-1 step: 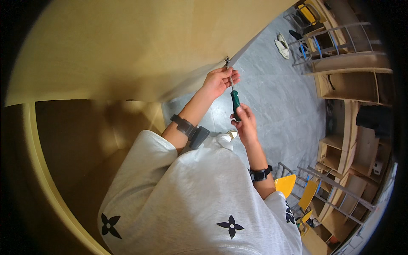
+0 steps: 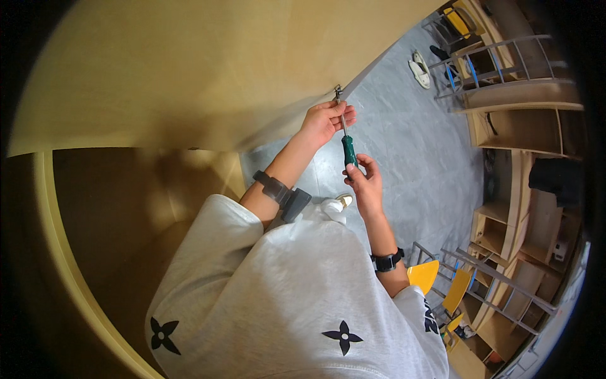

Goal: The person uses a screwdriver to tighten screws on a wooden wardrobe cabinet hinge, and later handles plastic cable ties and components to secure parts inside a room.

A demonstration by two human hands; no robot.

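Fingers [image 2: 349, 117] of the left hand [image 2: 320, 124] pinch the screwdriver [image 2: 349, 149] by its shaft, the right hand [image 2: 367, 186] its green handle; at the metal fitting [image 2: 338, 90] on the panel [image 2: 208, 57], tilted pushing could make it slip.

The right hand [image 2: 366, 183] has changed its grip on the green handle [image 2: 349, 150] of the screwdriver [image 2: 344, 129]. Before, its thumb lay along the right side of the handle; now the thumb [image 2: 351, 170] crosses over the lower end, its tip reaching toward the left edge. At least 2 fingers [image 2: 369, 162] have swung out to the right and stand straighter and apart from the handle's near side, where they were curled closer around it. The handle itself has shifted very slightly left at its lower end. It may also have turned a little, though it is too small to be sure.
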